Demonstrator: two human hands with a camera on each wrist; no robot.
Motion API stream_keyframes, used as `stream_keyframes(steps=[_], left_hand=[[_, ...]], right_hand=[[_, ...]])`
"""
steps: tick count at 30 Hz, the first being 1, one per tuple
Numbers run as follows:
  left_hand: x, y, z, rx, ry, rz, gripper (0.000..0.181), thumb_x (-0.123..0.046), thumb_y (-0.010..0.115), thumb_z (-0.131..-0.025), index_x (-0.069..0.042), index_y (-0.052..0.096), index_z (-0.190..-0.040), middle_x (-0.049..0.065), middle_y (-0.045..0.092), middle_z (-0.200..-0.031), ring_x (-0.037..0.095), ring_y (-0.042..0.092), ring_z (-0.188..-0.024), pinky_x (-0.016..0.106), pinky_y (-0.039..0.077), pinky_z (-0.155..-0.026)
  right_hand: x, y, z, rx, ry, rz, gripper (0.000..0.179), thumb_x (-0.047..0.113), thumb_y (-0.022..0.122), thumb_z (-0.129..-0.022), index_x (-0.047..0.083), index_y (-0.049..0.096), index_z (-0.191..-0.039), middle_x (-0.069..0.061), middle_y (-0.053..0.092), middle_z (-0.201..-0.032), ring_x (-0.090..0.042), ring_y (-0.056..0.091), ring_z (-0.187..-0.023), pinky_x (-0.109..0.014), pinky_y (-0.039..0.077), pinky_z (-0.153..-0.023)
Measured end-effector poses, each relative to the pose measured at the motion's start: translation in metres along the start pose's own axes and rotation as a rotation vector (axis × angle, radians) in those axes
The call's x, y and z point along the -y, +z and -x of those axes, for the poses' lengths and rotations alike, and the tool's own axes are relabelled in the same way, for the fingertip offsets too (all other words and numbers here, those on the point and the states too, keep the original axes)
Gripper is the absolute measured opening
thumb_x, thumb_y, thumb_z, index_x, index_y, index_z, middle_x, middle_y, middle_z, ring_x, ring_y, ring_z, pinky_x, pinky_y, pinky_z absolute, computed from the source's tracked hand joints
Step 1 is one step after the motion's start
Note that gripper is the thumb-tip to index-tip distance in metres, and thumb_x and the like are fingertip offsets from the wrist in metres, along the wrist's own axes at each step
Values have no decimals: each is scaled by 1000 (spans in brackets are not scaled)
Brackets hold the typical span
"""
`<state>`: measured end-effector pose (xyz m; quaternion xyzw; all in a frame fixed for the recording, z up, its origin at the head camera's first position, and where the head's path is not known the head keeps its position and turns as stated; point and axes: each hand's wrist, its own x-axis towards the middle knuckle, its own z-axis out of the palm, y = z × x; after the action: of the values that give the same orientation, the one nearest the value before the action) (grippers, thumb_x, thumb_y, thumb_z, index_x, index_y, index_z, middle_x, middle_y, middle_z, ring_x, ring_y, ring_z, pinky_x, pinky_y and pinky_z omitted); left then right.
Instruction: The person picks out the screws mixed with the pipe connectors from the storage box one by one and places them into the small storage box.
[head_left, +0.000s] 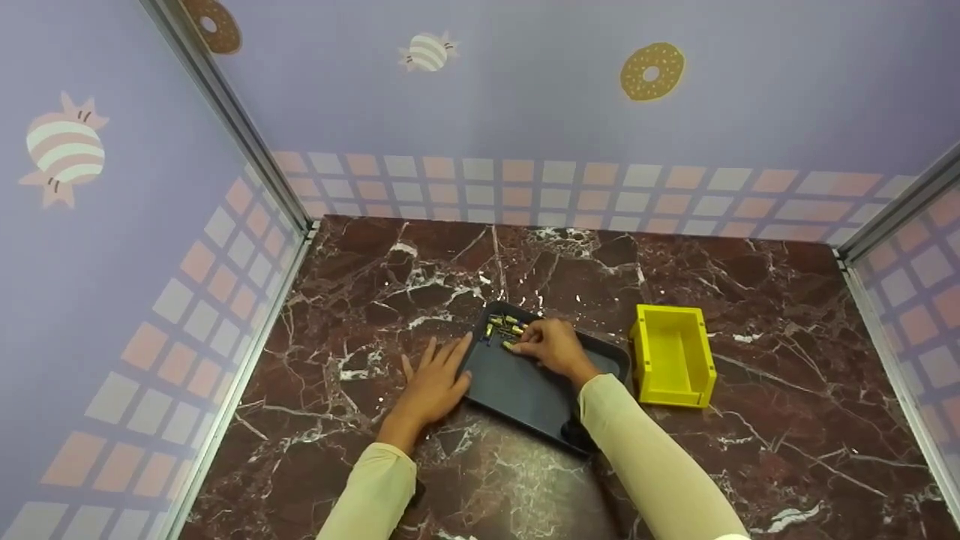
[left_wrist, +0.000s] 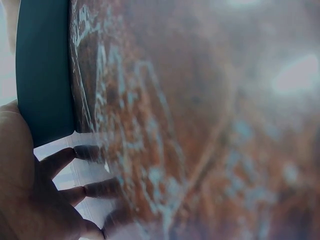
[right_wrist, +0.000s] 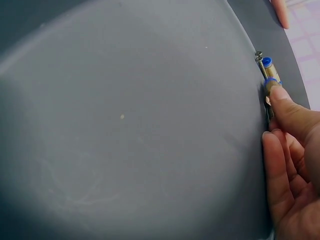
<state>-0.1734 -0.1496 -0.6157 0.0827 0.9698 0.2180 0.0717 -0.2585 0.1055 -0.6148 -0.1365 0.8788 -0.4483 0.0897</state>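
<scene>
A dark grey tray [head_left: 517, 394] lies at an angle on the table, with several small expansion bolts [head_left: 495, 321] heaped in its far left corner. My right hand [head_left: 555, 349] reaches into the tray and pinches one expansion bolt [right_wrist: 270, 75] between thumb and fingers. The bolt has a brass-coloured sleeve with blue rings, and a screw [right_wrist: 259, 57] shows beside it. Some bolts are partly hidden behind that hand. My left hand [head_left: 431, 382] rests against the tray's left edge with its fingers spread. In the left wrist view those fingers [left_wrist: 60, 162] extend past the tray's corner [left_wrist: 50, 120].
A yellow open bin [head_left: 675, 356] stands just right of the tray. The table [head_left: 780, 420] has a dark red marbled surface. Purple patterned panels [head_left: 525, 112] enclose it at the back and both sides. A dark object [head_left: 576, 435] is partly hidden by the right sleeve.
</scene>
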Motion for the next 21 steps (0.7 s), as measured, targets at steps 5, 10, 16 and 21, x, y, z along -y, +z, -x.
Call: stream_keyframes(steps=[5,10,16,21], left_hand=[[0,0,-1,-3,1,3,66,-43,45,-104,-38,19,-164,-4,35,-166,39,14,-158,81,-2,-114],[0,0,-1,1,1,8,66,-43,45,-104,-39,17,-164,-4,34,-166,38,13,-159,81,-2,-114],[2,-1,0,15,-1,20,66,-44,44,-105,-41,15,-164,-5,33,-167,37,11,-159,81,-3,-114],[2,-1,0,18,-4,17,66,-45,44,-105,-42,15,-164,-5,33,-167,37,11,-159,81,-3,-114]], right_hand=[[0,0,1,-10,-7,1,18,24,85,-85,11,74,-79,2,70,-70,-7,60,-50,-25,54,-47],[2,-2,3,-17,-13,-16,16,22,83,-87,11,74,-80,2,69,-70,-7,61,-52,-26,55,-48],[3,-7,7,-27,-21,-46,14,24,81,-88,15,74,-82,1,68,-68,-12,62,-53,-28,55,-48],[3,-12,10,-36,-34,-67,15,23,81,-89,14,72,-82,0,67,-68,-14,62,-55,-29,55,-48]])
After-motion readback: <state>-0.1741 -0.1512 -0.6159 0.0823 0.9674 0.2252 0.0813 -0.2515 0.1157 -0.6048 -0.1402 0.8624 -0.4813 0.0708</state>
